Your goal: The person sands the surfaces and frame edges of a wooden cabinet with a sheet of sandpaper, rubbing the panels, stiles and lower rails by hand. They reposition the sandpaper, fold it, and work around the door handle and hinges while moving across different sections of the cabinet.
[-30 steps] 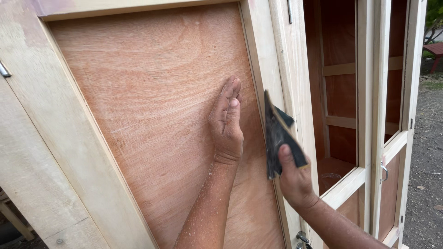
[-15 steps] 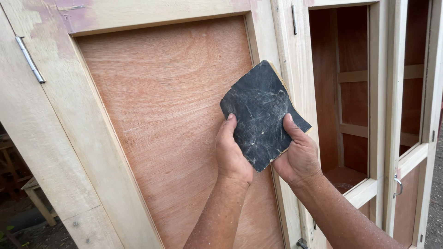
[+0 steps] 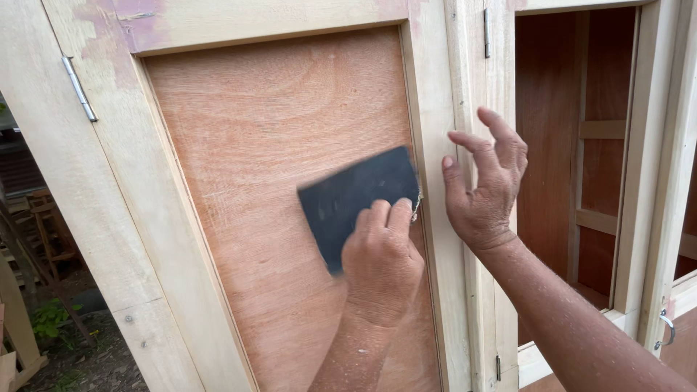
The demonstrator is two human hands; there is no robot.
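Sandpaper (image 3: 356, 199), a dark sheet, lies flat against the reddish plywood panel (image 3: 276, 181) of a cabinet door, near the panel's three o'clock edge. Pale frame (image 3: 435, 181) borders it on that side, with a metal hinge (image 3: 78, 88) far off at ten o'clock and an open compartment (image 3: 559, 145) beyond at three. Left hand (image 3: 381, 261) presses the sheet from six o'clock, fingers together and flat. Right hand (image 3: 485, 189) hovers beside the frame, fingers curled and spread, holding nothing.
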